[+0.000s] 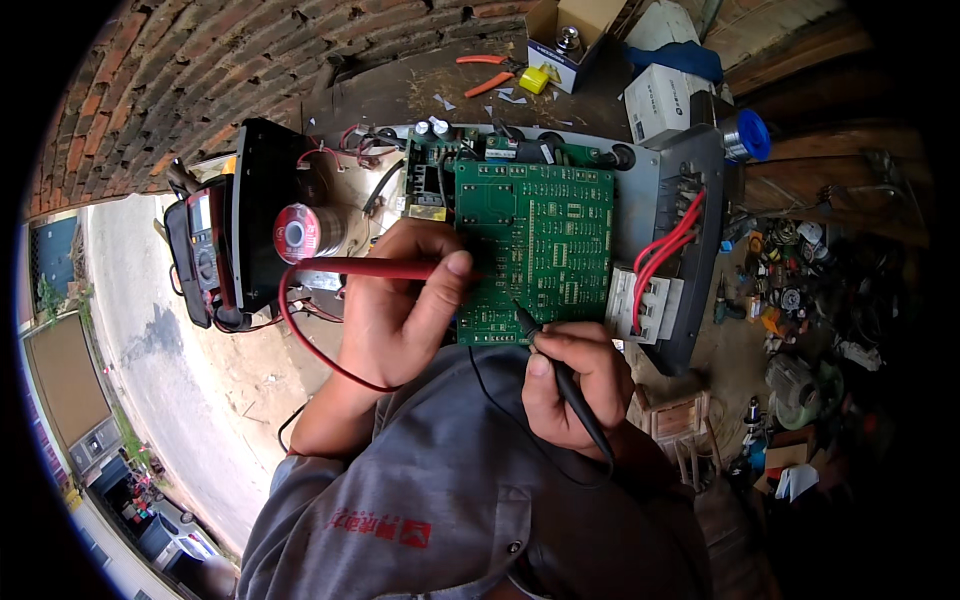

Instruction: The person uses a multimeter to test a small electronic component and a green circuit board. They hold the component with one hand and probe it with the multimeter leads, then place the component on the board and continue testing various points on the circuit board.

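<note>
A green circuit board (575,235) is held upright in front of me, its soldered side facing up toward me. At its left edge, my left hand (390,320) grips a red test probe (365,267); the probe lies level, and its tip, by my thumb, is hard to make out. Whether these fingers also hold the board's edge I cannot tell. By the lower edge of the board, my right hand (580,375) pinches a black test probe (578,403). Its tip points up and left against the lower middle of the board.
An opened machine chassis (640,190) with red cables (660,255) lies behind the board. A multimeter (204,245) stands left, beside a black panel (262,215) and a solder spool (298,232). Orange-handled pliers (490,75), a box (570,50) and a blue spool (750,135) are farther back.
</note>
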A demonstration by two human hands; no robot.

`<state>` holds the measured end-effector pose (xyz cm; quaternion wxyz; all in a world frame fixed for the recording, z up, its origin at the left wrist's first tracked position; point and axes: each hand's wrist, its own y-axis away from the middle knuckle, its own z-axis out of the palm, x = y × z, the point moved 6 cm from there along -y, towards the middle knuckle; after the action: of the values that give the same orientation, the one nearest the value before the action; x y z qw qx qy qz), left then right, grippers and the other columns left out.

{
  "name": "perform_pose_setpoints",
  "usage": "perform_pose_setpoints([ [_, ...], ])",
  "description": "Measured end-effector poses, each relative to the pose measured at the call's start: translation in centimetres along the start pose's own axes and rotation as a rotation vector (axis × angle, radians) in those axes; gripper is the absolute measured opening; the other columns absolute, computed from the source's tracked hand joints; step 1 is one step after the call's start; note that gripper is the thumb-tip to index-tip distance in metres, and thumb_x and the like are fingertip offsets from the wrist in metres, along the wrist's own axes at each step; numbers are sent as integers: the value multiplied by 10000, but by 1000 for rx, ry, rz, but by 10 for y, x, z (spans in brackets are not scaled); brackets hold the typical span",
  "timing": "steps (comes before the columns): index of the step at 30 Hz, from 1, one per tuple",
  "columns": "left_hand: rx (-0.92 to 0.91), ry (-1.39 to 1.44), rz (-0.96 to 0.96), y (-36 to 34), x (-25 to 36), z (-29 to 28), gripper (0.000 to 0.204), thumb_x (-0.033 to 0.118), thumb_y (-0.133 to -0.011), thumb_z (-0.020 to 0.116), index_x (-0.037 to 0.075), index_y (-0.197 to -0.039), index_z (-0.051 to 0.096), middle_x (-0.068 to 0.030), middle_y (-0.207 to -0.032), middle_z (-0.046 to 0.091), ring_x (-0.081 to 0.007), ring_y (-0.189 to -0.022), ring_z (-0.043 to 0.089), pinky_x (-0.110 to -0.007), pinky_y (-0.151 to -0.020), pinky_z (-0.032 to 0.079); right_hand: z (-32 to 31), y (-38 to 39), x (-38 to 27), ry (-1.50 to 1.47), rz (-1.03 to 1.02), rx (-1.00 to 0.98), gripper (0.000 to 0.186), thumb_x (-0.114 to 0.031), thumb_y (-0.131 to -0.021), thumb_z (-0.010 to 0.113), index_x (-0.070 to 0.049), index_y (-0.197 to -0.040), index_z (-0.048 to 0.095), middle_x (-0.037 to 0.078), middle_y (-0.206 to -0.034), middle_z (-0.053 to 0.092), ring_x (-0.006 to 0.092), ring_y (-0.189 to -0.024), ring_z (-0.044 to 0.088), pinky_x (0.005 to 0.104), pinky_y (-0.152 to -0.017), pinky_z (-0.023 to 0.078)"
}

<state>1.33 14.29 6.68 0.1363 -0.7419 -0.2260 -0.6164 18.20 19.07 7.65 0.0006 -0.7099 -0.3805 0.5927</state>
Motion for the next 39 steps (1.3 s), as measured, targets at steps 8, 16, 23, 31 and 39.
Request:
perform_pose_setpoints([
  [8,-14,51,32,3,3,0,89,51,-894,526,-35,-873,511,-76,-869,540,-98,-688,530,-224,-599,439,2,2,1,-4,12,9,198,-4,-766,622,67,-926,530,157,-744,589,254,-586,594,313,-517,491],
  [16,7,19,23,7,-1,-2,104,61,-877,555,-28,-834,521,-98,-843,554,-141,-739,528,-258,-648,432,3,2,1,9,-7,13,172,-22,-785,612,66,-910,533,158,-748,598,248,-603,602,302,-533,492],
  [23,12,-6,35,8,-2,-3,99,56,-870,558,-26,-826,524,-106,-847,558,-156,-752,531,-271,-666,432,4,1,1,15,31,15,146,-54,-810,593,61,-883,539,164,-752,608,233,-630,610,285,-558,489],
  [31,8,-6,36,7,0,-2,89,51,-865,558,-31,-839,534,-105,-857,559,-160,-768,533,-271,-681,431,4,2,2,-3,-12,13,188,-10,-769,617,63,-918,530,156,-735,588,258,-584,593,317,-519,490],
  [39,-10,-32,48,5,1,0,86,49,-862,561,-31,-842,536,-103,-855,558,-164,-777,534,-271,-689,430,3,4,2,9,23,-6,155,-41,-800,593,74,-891,539,173,-749,610,246,-644,614,292,-571,502],
])
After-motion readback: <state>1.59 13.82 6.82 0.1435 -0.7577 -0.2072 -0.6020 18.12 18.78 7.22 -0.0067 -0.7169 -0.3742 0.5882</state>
